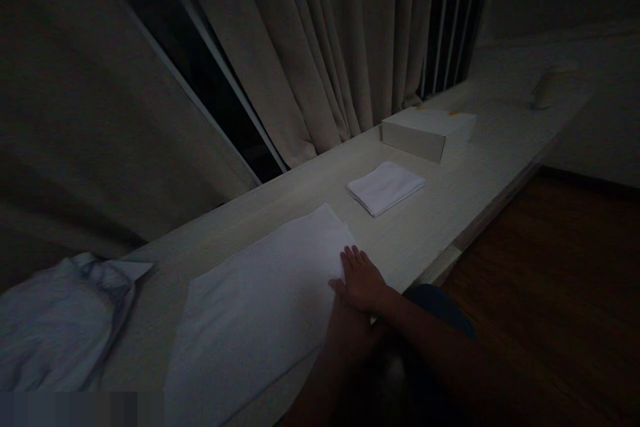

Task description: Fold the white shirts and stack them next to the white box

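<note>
A large white cloth (260, 307) lies spread flat on a long pale counter (450, 207). My right hand (361, 278) rests palm down on the cloth's near right corner, fingers apart and pointing away from me. My left forearm (335, 353) comes up from below and crosses under my right wrist. Its hand is lost in the dark there, so I cannot tell how its fingers are set. A smaller white cloth (385, 187), folded into a neat square, lies farther along the counter, apart from both hands.
A white box (425, 130) stands beyond the folded cloth. A crumpled pale garment (60, 320) lies at the counter's left end. Curtains (320, 47) hang behind, over a dark window. Dark wooden floor (550, 267) is to the right. The room is very dim.
</note>
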`<act>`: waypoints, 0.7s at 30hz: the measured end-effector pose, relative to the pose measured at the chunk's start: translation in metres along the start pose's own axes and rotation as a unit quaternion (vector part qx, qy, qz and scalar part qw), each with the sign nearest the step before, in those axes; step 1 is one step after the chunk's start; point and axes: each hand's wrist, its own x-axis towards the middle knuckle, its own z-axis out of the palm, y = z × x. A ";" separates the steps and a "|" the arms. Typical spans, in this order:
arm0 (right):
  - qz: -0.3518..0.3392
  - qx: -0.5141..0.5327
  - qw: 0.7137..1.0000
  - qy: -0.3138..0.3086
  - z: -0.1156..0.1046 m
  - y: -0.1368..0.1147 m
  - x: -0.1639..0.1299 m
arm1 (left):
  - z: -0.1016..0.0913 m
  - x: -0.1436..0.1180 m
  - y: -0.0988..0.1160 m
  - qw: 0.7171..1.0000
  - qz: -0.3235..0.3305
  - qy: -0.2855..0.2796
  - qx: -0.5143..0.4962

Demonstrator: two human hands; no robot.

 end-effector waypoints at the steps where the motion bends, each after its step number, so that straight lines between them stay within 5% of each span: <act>1: -0.001 -0.003 1.000 -0.009 0.003 0.003 0.013 | -0.002 0.001 0.000 1.000 -0.004 0.000 -0.001; 13: 0.023 -0.083 0.996 -0.025 0.038 0.028 0.172 | -0.003 -0.006 -0.009 0.997 -0.032 -0.064 -0.024; 21: 0.021 -0.092 0.995 0.028 0.055 0.032 0.223 | -0.008 -0.006 -0.008 0.997 -0.042 -0.056 -0.027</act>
